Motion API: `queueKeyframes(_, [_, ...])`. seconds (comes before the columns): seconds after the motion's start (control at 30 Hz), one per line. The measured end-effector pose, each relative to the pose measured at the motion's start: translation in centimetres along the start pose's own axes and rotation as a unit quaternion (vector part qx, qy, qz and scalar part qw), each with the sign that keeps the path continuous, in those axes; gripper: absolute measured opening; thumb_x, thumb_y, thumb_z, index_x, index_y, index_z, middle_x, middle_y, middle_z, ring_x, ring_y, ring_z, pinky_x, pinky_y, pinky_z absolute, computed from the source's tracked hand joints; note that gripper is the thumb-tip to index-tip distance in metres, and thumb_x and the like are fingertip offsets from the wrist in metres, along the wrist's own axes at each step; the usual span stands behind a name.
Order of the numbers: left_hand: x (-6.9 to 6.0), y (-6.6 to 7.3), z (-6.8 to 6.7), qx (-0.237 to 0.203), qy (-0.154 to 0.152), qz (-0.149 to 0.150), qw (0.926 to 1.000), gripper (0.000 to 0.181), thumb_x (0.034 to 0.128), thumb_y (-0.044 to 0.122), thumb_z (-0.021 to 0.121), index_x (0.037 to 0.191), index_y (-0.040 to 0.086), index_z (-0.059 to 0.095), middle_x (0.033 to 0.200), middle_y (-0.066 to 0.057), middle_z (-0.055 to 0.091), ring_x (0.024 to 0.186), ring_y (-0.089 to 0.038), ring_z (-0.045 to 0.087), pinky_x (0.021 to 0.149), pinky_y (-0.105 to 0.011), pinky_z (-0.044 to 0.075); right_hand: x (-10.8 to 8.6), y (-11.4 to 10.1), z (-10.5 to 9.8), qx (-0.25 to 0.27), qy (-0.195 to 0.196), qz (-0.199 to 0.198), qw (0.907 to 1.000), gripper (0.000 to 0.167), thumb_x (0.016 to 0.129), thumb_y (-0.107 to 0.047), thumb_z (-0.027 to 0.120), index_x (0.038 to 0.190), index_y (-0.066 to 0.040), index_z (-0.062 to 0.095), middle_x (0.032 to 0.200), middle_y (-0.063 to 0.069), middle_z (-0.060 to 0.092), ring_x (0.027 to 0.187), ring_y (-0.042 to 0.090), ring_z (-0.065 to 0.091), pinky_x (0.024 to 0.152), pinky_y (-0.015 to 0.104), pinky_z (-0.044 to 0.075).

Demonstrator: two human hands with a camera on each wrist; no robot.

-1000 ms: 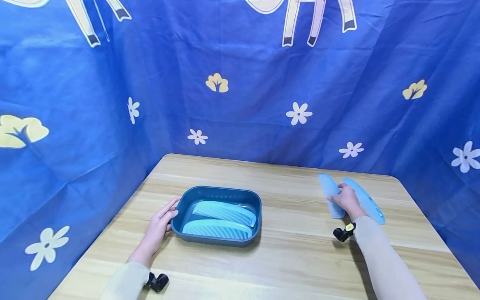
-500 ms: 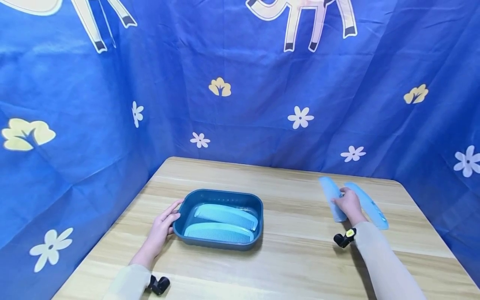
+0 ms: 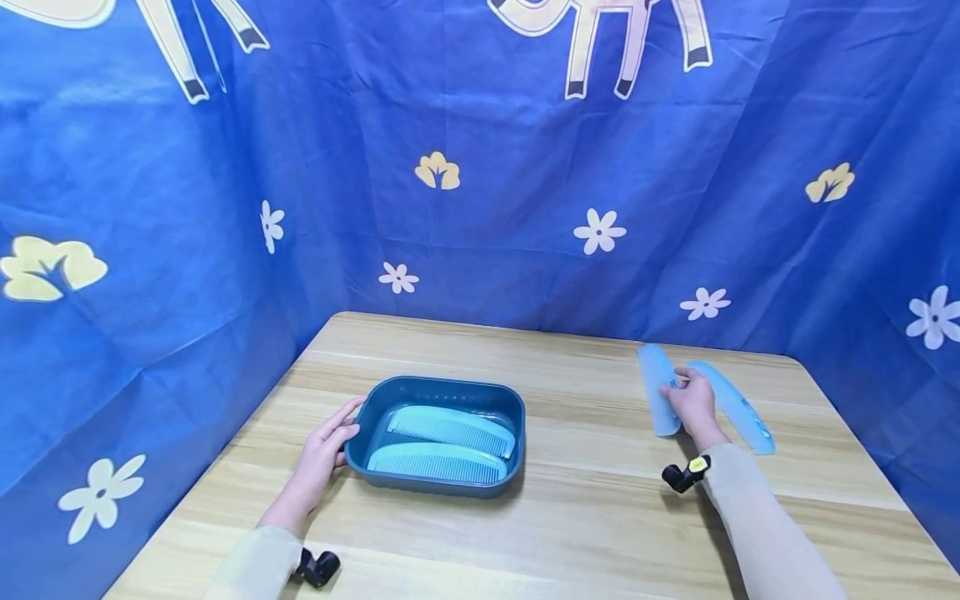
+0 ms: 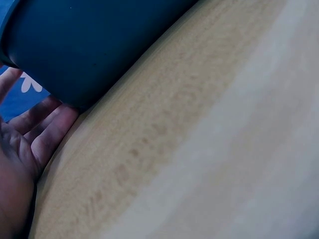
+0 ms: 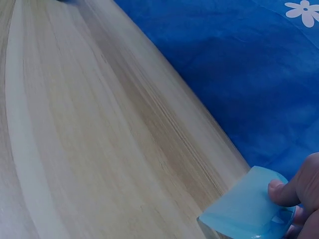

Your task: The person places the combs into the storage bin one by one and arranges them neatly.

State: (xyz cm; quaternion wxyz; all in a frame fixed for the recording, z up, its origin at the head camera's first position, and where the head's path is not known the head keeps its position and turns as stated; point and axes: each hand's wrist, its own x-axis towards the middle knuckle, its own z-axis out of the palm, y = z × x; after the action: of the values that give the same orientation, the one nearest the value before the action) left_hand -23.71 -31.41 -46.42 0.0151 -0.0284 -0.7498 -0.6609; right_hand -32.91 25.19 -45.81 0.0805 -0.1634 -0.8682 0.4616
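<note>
My left hand [image 3: 322, 450] rests against the left end of a dark blue plastic basin [image 3: 510, 450], fingers spread along its rim and side. In the left wrist view, fingertips [image 4: 62, 119] touch the basin's lower wall [image 4: 99, 45]. Two light blue combs lie side by side in the basin: an upper comb [image 3: 450, 427] and a lower comb [image 3: 437, 463]. To the right, my right hand [image 3: 693, 404] pinches another light blue comb [image 3: 657, 392] between thumb and fingers. A further blue comb [image 3: 738, 408] lies on the table just beyond that hand, partly hidden by it.
The wood-grain table [image 3: 570, 517] fills the lower view. Blue cloth [image 3: 510, 125] with flower and animal prints hangs along its back and sides. Black wrist mounts sit at both wrists, including the right mount [image 3: 686, 473].
The comb in my right hand has shifted slightly and stands at a different slant, its lower end now further left. The left hand, basin and combs inside keep their places; the head view tilts a little.
</note>
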Motion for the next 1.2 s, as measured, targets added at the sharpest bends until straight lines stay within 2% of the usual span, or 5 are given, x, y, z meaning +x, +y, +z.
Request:
queueKeyframes(0.33, [-0.1, -0.1, 0.1, -0.009, 0.003, -0.002, 1.0, 0.046, 0.098, 0.022, 0.046, 0.142, 0.014, 0.039, 0.129, -0.024, 0.042, 0.094, -0.014, 0.059, 0.071, -0.031, 0.054, -0.2, -0.5, 0.4, 0.039, 0.018, -0.003, 0.9991, 0.051, 0.085, -0.005, 0.063, 0.132, 0.006, 0.045, 0.095, 0.013, 0.047, 0.087, 0.024, 0.047, 0.066, 0.031, 0.044])
queueKeyframes(0.47, [0.0, -0.1, 0.1, -0.014, 0.002, -0.002, 0.9999, 0.046, 0.0981, 0.023, 0.046, 0.143, 0.014, 0.038, 0.129, -0.024, 0.041, 0.093, -0.013, 0.06, 0.071, -0.031, 0.054, -0.5, -0.8, 0.4, 0.052, 0.014, -0.002, 0.9985, 0.051, 0.086, -0.004, 0.062, 0.133, 0.004, 0.045, 0.101, 0.014, 0.048, 0.091, 0.025, 0.048, 0.068, 0.029, 0.045])
queueKeyframes(0.63, [0.1, 0.0, 0.1, -0.016, -0.001, -0.003, 0.9999, 0.047, 0.0985, 0.023, 0.045, 0.144, 0.013, 0.037, 0.132, -0.022, 0.039, 0.093, -0.013, 0.06, 0.071, -0.031, 0.054, -1.1, -1.5, 0.4, 0.096, 0.002, 0.005, 0.9954, 0.052, 0.086, -0.003, 0.061, 0.134, 0.005, 0.043, 0.108, 0.017, 0.047, 0.096, 0.026, 0.048, 0.069, 0.025, 0.046])
queueKeyframes(0.87, [0.1, 0.1, 0.0, -0.006, -0.001, -0.004, 1.0, 0.047, 0.0984, 0.023, 0.046, 0.144, 0.015, 0.037, 0.132, -0.023, 0.039, 0.095, -0.012, 0.058, 0.071, -0.03, 0.054, -1.7, -2.4, 0.5, 0.114, -0.008, 0.006, 0.9934, 0.053, 0.087, -0.005, 0.063, 0.135, 0.003, 0.043, 0.098, 0.009, 0.045, 0.086, 0.018, 0.046, 0.065, 0.02, 0.045])
queueKeyframes(1.2, [0.1, 0.1, 0.0, -0.005, -0.001, -0.002, 1.0, 0.047, 0.0985, 0.023, 0.045, 0.144, 0.013, 0.036, 0.134, -0.024, 0.038, 0.098, -0.012, 0.057, 0.071, -0.03, 0.054, -2.8, -4.0, 1.0, 0.119, -0.032, -0.004, 0.9924, 0.05, 0.085, -0.002, 0.063, 0.132, 0.002, 0.047, 0.094, 0.009, 0.049, 0.077, 0.013, 0.049, 0.061, 0.021, 0.046])
